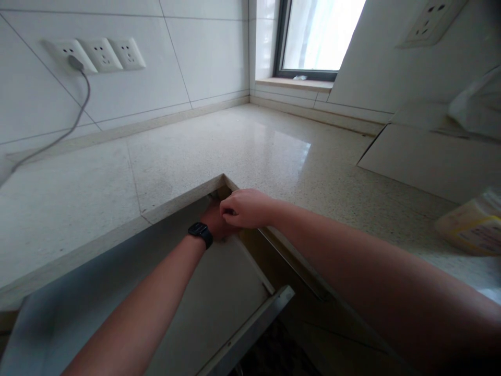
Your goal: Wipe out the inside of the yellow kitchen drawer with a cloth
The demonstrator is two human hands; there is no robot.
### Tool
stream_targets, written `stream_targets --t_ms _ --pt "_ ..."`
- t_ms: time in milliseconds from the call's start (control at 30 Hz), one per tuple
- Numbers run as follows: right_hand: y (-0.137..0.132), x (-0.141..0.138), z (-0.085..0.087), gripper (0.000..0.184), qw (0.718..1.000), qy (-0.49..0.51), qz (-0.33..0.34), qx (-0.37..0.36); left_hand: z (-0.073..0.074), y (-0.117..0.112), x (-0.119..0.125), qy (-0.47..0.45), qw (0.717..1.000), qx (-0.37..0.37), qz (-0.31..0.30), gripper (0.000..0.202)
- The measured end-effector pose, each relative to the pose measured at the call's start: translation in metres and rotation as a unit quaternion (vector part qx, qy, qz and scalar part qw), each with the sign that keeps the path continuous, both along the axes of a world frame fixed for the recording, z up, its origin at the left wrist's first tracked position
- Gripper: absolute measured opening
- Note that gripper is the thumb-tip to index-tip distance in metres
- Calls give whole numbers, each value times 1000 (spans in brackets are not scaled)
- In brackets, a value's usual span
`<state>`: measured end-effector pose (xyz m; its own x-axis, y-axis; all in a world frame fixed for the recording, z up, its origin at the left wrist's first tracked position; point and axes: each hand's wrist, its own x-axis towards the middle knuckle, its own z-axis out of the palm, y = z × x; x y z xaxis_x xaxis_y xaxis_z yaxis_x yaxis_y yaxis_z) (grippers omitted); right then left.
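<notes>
An open drawer (pixel 211 297) with a pale bottom and a metal-edged front is pulled out below the counter corner. My left hand (pixel 219 222), with a black watch (pixel 200 232) on its wrist, reaches into the drawer's rear, under the counter edge. Its fingers are mostly hidden behind my right hand. Above it, my right hand (pixel 246 206) is closed with curled fingers, close to the counter's inner corner. What it pinches, if anything, I cannot make out.
The speckled counter (pixel 188 151) runs along both walls. A grey cord (pixel 84 99) is plugged into the left wall sockets (pixel 104 55). At the right stand a white box-like panel (pixel 422 151), a clear plastic bag (pixel 479 104) and a yellow-labelled package (pixel 473 224). A window (pixel 313 36) is at the back.
</notes>
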<state>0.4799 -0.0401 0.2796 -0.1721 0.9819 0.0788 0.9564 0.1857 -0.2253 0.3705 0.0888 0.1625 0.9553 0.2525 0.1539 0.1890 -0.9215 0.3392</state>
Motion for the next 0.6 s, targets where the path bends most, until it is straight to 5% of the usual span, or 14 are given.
stream_targets --t_ms 133,267,433,600 --pt "0 0 0 27 1000 -9 4 -5 -8 -22 -8 -64 996 59 -26 48" --pt "-1 1 -1 26 1000 -7 6 -5 -1 -52 -14 -28 994 100 -13 56" --pt "0 2 -2 23 1000 -2 8 2 8 -98 -22 -6 994 103 -39 33" --pt "0 2 -3 23 1000 -3 7 5 7 -139 -30 -23 996 58 -63 32"
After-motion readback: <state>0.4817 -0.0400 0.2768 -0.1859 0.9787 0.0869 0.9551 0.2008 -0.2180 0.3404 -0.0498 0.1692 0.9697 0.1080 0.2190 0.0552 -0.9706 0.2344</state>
